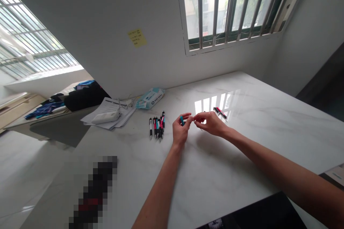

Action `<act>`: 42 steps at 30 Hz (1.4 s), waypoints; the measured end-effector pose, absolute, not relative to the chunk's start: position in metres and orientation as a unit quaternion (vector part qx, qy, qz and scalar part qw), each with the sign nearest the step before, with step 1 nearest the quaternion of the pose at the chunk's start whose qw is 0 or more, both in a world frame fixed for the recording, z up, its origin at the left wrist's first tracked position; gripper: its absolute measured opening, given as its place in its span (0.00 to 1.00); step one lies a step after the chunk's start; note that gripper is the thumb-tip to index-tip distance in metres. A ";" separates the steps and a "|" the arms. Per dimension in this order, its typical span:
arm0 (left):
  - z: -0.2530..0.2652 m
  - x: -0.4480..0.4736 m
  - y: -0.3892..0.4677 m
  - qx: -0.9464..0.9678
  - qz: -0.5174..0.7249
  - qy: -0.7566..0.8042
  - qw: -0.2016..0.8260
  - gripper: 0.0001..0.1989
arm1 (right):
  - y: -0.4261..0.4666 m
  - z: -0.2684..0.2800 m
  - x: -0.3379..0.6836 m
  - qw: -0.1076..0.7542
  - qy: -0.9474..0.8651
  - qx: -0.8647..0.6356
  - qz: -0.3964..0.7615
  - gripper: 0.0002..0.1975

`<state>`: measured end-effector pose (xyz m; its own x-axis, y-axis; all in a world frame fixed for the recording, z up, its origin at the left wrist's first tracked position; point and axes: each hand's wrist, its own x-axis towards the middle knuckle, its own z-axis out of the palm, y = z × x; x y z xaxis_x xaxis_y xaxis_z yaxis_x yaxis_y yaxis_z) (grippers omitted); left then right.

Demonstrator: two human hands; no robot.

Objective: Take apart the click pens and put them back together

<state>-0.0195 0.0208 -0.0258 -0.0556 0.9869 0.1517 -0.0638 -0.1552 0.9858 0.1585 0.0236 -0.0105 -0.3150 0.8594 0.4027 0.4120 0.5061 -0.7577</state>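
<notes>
My left hand is closed around a teal pen barrel, whose end sticks up between the fingers. Thumb and fingers of my right hand are pinched close against the left fingertips; whatever small piece they grip is too small to make out. Left of my hands lies a group of pens in black with red, teal and white barrels, some crossing others. Beyond my right hand, a red and black pen rests on the white marbled table, with small parts beside it.
A blue and white wipes packet sits near the wall, beside papers with a white device on top. A black flat object is at the near edge. A yellow note is stuck to the wall by the barred window.
</notes>
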 end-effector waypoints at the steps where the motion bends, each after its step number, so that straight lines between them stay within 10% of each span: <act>1: -0.026 -0.020 0.022 0.504 0.569 0.454 0.465 0.21 | 0.023 -0.011 0.158 0.408 -0.768 -0.413 0.270 0.09; 18: -0.022 -0.025 0.026 0.427 0.617 0.479 0.455 0.26 | 0.022 -0.008 0.159 0.386 -0.727 -0.410 0.394 0.09; 42: -0.020 -0.044 0.027 0.562 0.501 0.597 0.277 0.09 | 0.055 -0.017 0.207 0.186 -0.746 -0.622 0.149 0.13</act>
